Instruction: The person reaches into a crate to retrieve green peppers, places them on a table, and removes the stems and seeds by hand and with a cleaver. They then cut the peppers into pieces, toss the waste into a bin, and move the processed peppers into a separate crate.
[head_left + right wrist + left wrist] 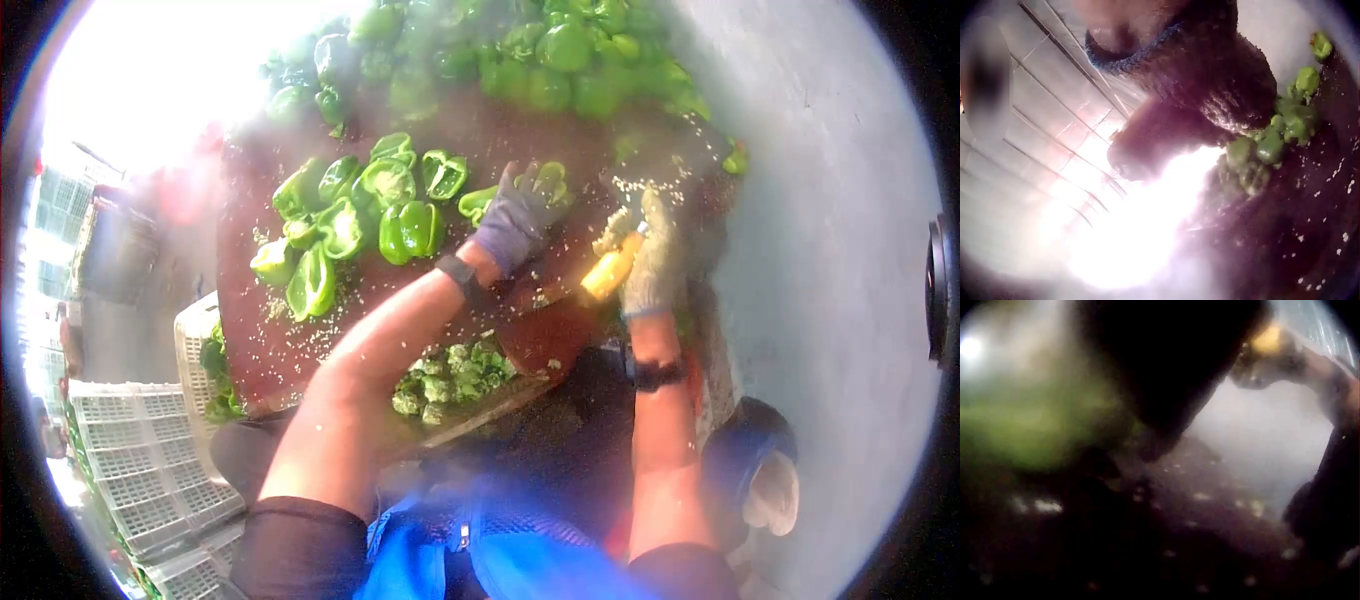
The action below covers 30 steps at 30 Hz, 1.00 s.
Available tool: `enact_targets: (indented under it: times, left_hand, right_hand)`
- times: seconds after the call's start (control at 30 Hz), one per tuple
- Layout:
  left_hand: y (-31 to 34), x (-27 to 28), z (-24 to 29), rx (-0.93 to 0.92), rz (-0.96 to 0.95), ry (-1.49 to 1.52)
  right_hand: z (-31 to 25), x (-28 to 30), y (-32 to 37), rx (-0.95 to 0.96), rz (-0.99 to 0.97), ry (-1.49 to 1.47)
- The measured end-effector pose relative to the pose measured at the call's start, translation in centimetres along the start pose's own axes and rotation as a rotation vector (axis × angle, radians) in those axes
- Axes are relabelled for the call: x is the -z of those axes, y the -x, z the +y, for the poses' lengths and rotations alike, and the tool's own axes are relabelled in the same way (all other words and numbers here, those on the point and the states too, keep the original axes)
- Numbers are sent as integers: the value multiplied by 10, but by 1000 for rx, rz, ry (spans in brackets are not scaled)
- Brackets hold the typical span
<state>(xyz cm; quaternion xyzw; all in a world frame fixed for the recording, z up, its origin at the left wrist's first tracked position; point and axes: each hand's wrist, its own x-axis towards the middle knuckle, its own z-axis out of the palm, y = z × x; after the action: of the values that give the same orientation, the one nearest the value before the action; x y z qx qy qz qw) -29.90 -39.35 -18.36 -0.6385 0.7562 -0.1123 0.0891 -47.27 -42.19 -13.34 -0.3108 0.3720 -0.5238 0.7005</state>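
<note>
**Left hand [515, 225] among cut peppers, right hand [655, 250] round a yellow handle [605, 275]**

Nearest me, pale green pepper cores [455, 380] sit below the near edge of the reddish-brown board [260, 340]; white crates [130, 440] stand beyond its left side. Now my right hand, gloved, fingers wrapped round that handle near the board's right edge, pale seeds [650, 186] scattered just ahead. Seed-flecked board runs between my two hands, room enough to slide across.

And my left: gloved, fingers extended and spread, right by a green pepper piece [478, 205]; whether they press it, I can't tell. To that hand's left lies the bunch of pepper halves [387, 185], glossy green, some showing pale hollow insides. More board, then the big pepper heap [550, 60] across the far end, hazy. Off right, a grey surface [830, 250]. My left wrist view is mostly dark blur.
</note>
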Motion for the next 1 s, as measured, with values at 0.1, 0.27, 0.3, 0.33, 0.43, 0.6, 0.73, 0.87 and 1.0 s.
enact_targets:
  times: [0.1, 0.27, 0.3, 0.33, 0.43, 0.6, 0.73, 0.87, 1.0]
  left_hand:
    - [-31, -36, -35, 6, -76, -324]
    - [-77, -1, -104, 316, -239, 230]
    - [-95, -1, -117, 418, -222, 361]
    - [-114, -1, -124, 446, -100, 392]
    - [-167, 25, -116, 528, 178, 484]
    - [-253, 11, -107, 384, 536, 95]
    - [-274, 13, -114, 229, 266, 98]
    - [-324, -19, -137, 133, 129, 89]
    - [-272, 44, -127, 173, 110, 119]
  right_hand:
    - [-12, -3, 9, -23, 39, 11]
    - [-23, -6, 13, -154, 66, -22]
    - [-22, -7, 14, -113, 80, 51]
    - [-21, -8, 14, -136, 102, 23]
    - [-18, -10, 11, -167, 208, -53]
    - [-31, -14, 18, -106, 210, 195]
    - [-42, -21, 21, -166, 218, 318]
    - [-41, -15, 22, -168, 168, 294]
    - [-40, -13, 19, -259, 185, 167]
